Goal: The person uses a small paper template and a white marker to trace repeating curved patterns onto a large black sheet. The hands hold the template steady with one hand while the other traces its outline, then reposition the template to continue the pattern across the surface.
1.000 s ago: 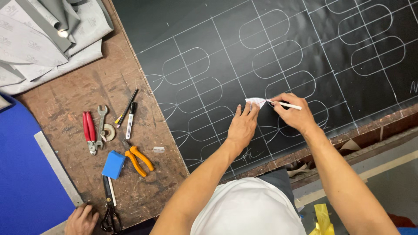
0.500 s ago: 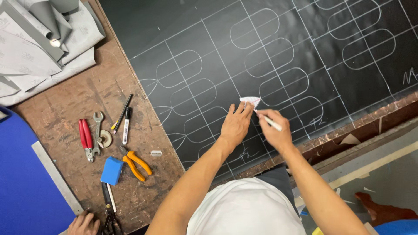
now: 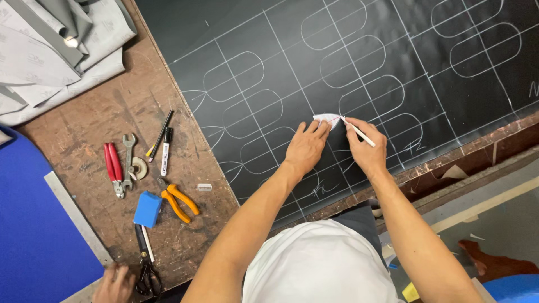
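A large black sheet (image 3: 359,33) covers the wooden table, marked with white grid lines and rounded oblong outlines. My left hand (image 3: 305,148) lies flat on it, fingertips pressing down a small white leaf-shaped template (image 3: 327,119). My right hand (image 3: 368,147) holds a white marking pencil (image 3: 358,132), its tip at the template's right edge. Both hands sit side by side near the sheet's front edge.
On bare wood (image 3: 135,101) left of the sheet lie red pliers (image 3: 113,164), a wrench (image 3: 128,150), pens (image 3: 164,145), orange pliers (image 3: 179,201), a blue block (image 3: 147,209) and scissors (image 3: 147,264). Grey fabric (image 3: 50,50) is piled far left. Another person's hand (image 3: 115,283) rests by a blue sheet (image 3: 33,235).
Both hands have shifted left along the sheet with the template and pencil. The right hand has come in close beside the left.
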Demonstrator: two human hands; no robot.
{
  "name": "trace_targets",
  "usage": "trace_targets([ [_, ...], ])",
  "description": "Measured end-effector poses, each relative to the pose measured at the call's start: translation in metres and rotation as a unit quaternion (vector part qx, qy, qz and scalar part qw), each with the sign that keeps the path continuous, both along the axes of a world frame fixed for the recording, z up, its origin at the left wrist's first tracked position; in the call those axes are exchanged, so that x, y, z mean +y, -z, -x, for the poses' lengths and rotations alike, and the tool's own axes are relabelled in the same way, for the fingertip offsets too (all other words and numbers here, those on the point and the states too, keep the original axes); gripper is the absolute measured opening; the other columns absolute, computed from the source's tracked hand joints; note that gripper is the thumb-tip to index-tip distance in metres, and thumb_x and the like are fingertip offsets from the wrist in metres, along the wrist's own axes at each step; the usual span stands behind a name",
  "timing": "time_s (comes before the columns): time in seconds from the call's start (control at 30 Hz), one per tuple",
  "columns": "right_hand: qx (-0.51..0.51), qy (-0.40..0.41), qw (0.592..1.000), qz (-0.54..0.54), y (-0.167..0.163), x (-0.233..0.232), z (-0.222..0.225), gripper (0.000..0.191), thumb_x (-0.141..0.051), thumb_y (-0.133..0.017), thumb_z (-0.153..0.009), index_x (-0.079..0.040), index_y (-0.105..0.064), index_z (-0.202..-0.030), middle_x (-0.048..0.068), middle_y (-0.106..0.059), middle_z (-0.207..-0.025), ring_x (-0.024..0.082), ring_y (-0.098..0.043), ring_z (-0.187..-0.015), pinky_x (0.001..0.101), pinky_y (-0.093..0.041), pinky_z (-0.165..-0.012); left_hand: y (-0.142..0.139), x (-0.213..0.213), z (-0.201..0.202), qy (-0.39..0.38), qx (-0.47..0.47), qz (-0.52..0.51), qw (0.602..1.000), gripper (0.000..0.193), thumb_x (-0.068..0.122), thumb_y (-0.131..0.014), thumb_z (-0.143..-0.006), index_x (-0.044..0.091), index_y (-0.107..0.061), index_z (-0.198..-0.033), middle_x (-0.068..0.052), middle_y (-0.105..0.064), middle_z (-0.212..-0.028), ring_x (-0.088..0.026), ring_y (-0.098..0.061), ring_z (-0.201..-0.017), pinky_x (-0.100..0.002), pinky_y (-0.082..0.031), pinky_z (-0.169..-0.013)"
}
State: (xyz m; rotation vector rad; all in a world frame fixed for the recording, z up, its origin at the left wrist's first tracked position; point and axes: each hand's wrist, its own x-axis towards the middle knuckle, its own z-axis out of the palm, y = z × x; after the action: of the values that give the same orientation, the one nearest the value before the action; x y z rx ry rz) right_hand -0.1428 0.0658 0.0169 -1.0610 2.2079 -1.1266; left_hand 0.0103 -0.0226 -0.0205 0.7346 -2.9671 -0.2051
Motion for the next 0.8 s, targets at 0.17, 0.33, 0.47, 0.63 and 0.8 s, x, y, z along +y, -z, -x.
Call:
trace_targets([
  [0.17, 0.020, -0.014, 0.999, 0.038, 0.004, 0.004, -0.006, 0.022, -0.013, -0.070, -0.097, -0.009, -0.076, -0.118, 0.014, -0.073, -0.103, 0.023, -0.073, -0.090, 0.0316, -0.056, -0.080, 0.000, -0.002, -0.001, -0.001, 0.020, -0.004, 1.000, 0.053, 0.010, -0.059, -0.089, 0.004, -0.057, -0.142, -0.003, -0.057, -0.132, -0.019, -0.052, -0.126, -0.042, -0.044, -0.103],
  [0.33, 0.017, -0.024, 0.998, 0.047, 0.004, 0.018, -0.038, 0.023, -0.010, -0.069, -0.094, -0.008, -0.076, -0.116, 0.015, -0.073, -0.100, 0.025, -0.073, -0.087, 0.0318, -0.056, -0.077, -0.002, -0.005, -0.003, 0.009, 0.030, 0.004, 0.999, 0.050, 0.011, -0.059, -0.089, 0.004, -0.059, -0.139, -0.003, -0.058, -0.131, -0.019, -0.053, -0.123, -0.041, -0.044, -0.100],
  [0.47, 0.010, -0.026, 0.998, 0.048, 0.001, 0.023, -0.050, 0.020, -0.010, -0.069, -0.096, -0.008, -0.076, -0.114, 0.014, -0.073, -0.102, 0.025, -0.074, -0.090, 0.0319, -0.056, -0.078, -0.002, -0.005, -0.003, 0.008, 0.024, 0.000, 1.000, 0.051, 0.012, -0.059, -0.089, 0.003, -0.059, -0.139, -0.004, -0.058, -0.128, -0.020, -0.053, -0.122, -0.041, -0.044, -0.099],
  [0.63, -0.006, -0.033, 0.999, 0.025, -0.004, 0.021, -0.047, 0.022, -0.010, -0.068, -0.095, -0.008, -0.076, -0.115, 0.014, -0.074, -0.102, 0.025, -0.074, -0.089, 0.0325, -0.056, -0.078, -0.002, -0.006, -0.003, 0.010, 0.027, 0.002, 1.000, 0.048, 0.012, -0.060, -0.090, 0.003, -0.060, -0.138, -0.003, -0.058, -0.128, -0.020, -0.053, -0.121, -0.040, -0.044, -0.098],
  [0.8, -0.018, -0.038, 0.999, 0.029, -0.003, 0.024, -0.050, 0.023, -0.010, -0.068, -0.093, -0.007, -0.075, -0.115, 0.014, -0.075, -0.107, 0.025, -0.075, -0.092, 0.0319, -0.057, -0.079, -0.003, -0.006, -0.003, 0.007, 0.025, -0.020, 0.999, 0.049, 0.014, -0.060, -0.091, 0.002, -0.059, -0.138, -0.004, -0.058, -0.127, -0.020, -0.053, -0.121, -0.040, -0.044, -0.098],
])
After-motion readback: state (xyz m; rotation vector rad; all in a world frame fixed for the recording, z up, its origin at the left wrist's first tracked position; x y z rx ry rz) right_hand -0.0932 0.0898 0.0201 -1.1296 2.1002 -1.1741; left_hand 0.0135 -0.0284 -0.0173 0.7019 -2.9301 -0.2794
